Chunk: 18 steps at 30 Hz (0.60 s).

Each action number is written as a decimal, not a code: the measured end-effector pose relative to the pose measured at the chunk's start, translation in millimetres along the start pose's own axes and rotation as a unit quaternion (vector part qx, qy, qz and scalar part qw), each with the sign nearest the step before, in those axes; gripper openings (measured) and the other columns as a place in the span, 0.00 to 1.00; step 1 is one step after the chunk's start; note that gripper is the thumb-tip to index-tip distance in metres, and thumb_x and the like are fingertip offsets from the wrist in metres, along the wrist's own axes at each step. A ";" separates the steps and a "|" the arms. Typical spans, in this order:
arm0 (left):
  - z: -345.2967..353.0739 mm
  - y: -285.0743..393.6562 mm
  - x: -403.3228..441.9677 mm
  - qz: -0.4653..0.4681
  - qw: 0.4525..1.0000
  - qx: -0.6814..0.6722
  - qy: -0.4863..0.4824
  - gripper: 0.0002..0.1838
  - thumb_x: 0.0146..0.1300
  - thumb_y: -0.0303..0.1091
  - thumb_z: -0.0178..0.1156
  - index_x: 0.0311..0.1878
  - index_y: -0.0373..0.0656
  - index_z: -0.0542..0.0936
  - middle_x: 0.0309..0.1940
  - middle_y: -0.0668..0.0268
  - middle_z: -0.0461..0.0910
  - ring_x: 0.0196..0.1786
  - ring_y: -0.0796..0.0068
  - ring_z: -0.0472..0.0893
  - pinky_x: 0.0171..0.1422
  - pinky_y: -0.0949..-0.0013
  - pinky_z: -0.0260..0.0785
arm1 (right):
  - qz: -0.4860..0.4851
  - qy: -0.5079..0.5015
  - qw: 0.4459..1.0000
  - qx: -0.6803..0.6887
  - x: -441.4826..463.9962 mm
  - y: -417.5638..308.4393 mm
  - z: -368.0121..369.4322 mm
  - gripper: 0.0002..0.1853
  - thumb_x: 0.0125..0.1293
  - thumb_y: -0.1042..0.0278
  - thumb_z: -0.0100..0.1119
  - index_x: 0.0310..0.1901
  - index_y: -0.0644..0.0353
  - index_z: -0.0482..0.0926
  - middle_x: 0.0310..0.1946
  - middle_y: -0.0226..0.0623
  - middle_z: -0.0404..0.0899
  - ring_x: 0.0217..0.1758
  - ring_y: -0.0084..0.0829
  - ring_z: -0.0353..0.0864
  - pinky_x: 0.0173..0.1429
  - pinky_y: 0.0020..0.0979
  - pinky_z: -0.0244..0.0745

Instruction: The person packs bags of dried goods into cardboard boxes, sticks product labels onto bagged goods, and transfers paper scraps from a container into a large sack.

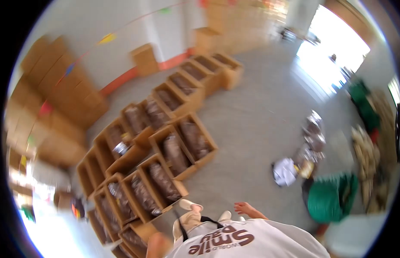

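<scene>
My right hand hangs beside my body over the grey floor, its fingers apart and nothing held. At the lower edge, my left hand is smeared by motion, so its fingers do not show clearly. It is nearest to the open cardboard boxes. Inside the closest box lies a brown, shiny plastic-wrapped bundle. A similar bundle lies in the box just beyond.
More open boxes run in rows toward the wall. Stacked cartons stand at the left. To the right are a white bundle, shiny plastic packets, a green sack and beige sacks. A bright doorway is at the back.
</scene>
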<state>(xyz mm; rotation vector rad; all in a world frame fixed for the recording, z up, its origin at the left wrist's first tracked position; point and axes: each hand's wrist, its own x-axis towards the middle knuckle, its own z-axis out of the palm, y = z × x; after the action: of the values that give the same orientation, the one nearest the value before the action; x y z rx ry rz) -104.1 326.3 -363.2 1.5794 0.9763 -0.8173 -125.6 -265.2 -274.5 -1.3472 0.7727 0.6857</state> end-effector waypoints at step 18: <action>313.5 266.8 -91.7 0.121 0.939 0.116 -0.300 0.13 0.59 0.30 0.51 0.47 0.44 0.66 0.33 0.57 0.76 0.29 0.63 0.78 0.32 0.67 0.73 | 0.188 0.392 0.752 0.496 -152.6 297.5 -60.4 0.17 0.60 0.67 0.48 0.51 0.59 0.66 0.40 0.40 0.73 0.40 0.36 0.75 0.39 0.39 0.74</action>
<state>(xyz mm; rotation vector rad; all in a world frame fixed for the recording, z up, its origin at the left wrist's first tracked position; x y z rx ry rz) 90.3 -25.5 -235.6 1.4681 0.2462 -1.1731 -460.3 -292.5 -326.5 -0.4052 1.8036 -0.1176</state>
